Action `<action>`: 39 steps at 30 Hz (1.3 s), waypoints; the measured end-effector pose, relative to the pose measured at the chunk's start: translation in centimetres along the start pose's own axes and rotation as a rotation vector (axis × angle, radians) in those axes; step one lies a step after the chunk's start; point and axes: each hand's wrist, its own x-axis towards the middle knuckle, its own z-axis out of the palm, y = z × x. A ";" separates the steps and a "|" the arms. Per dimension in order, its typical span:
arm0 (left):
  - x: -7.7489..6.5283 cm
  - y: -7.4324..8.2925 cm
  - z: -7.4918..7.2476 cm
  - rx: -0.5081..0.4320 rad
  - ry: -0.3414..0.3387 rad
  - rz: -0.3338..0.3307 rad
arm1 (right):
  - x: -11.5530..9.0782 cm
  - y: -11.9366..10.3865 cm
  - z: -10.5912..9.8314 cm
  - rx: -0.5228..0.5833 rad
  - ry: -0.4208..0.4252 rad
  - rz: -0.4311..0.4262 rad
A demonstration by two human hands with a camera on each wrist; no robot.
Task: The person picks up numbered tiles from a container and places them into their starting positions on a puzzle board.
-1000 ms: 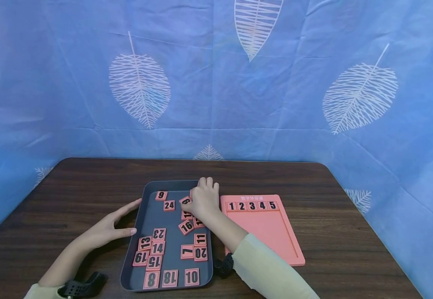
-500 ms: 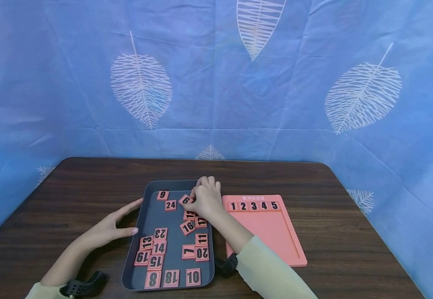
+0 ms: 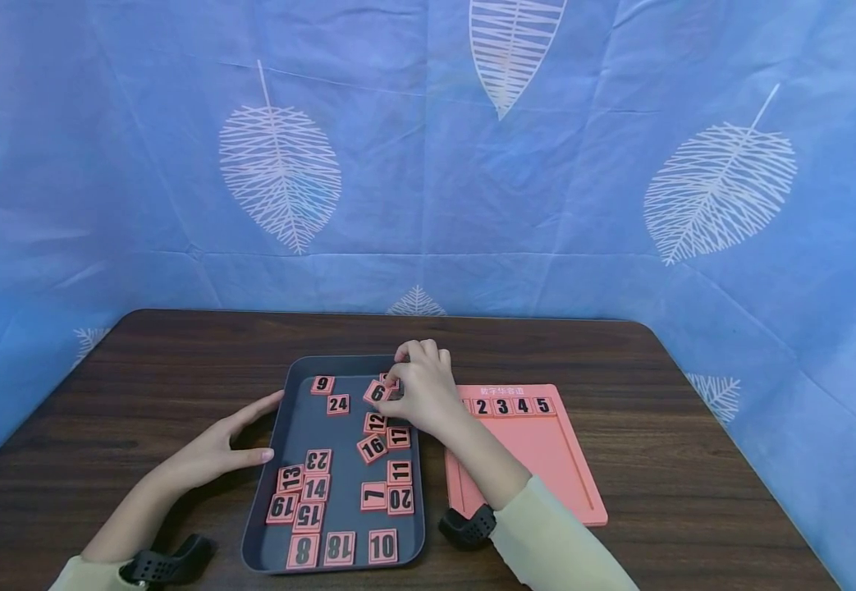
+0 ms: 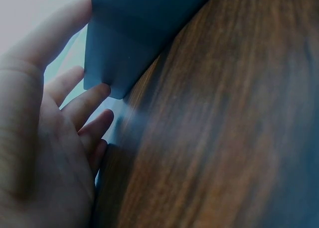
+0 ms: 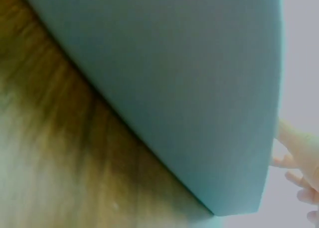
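In the head view my right hand (image 3: 425, 392) pinches the number tile "6" (image 3: 376, 391) between thumb and finger, over the far right part of the dark tray (image 3: 346, 439). Another tile (image 3: 387, 380) lies just behind it, its number partly hidden. Tiles "12" (image 3: 374, 423), "17" (image 3: 399, 437) and "16" (image 3: 372, 448) lie near the hand. My left hand (image 3: 209, 447), thumb and fingers spread, rests against the tray's left side. The left wrist view shows its fingertips at the tray's outer wall (image 4: 134, 34).
Right of the tray lies a pink board (image 3: 524, 460) with a row of tiles along its top; my right forearm crosses its left edge. Several more tiles, such as "14" (image 3: 315, 489) and "10" (image 3: 382, 546), lie in the tray. A leaf-print curtain (image 3: 428, 180) hangs behind the table.
My right hand has moved slightly right and up, and tile "6" has shifted right with it, uncovering tiles "12" and "17". The left hand stays at the tray's side.
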 end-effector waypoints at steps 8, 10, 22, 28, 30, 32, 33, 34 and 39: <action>0.1 0.0 -0.1 0.001 0.002 0.015 | -1.2 0.5 -2.0 -0.011 0.026 -0.074; 0.1 -0.1 -0.2 0.004 0.004 0.019 | -1.5 0.6 -2.4 -0.008 0.034 -0.090; 0.1 0.2 -0.2 0.009 0.003 0.008 | -3.8 2.4 -4.7 -0.018 0.057 -0.186; 0.1 0.2 -0.1 0.015 0.003 0.010 | -5.0 3.8 -5.2 -0.014 0.054 -0.205; 0.2 0.2 -0.1 0.011 0.005 0.004 | -5.4 4.4 -5.3 -0.010 0.050 -0.207; 0.2 0.1 -0.1 0.010 0.007 0.001 | -5.8 5.1 -5.3 -0.013 0.048 -0.210; 0.2 0.0 -0.1 0.010 0.006 0.002 | -6.0 5.4 -5.3 -0.013 0.047 -0.210; 0.2 0.0 -0.1 0.009 0.006 0.002 | -6.2 5.8 -5.2 -0.009 0.045 -0.210; 0.2 -0.1 -0.2 0.003 0.004 0.004 | -6.9 7.3 -5.0 -0.014 0.049 -0.228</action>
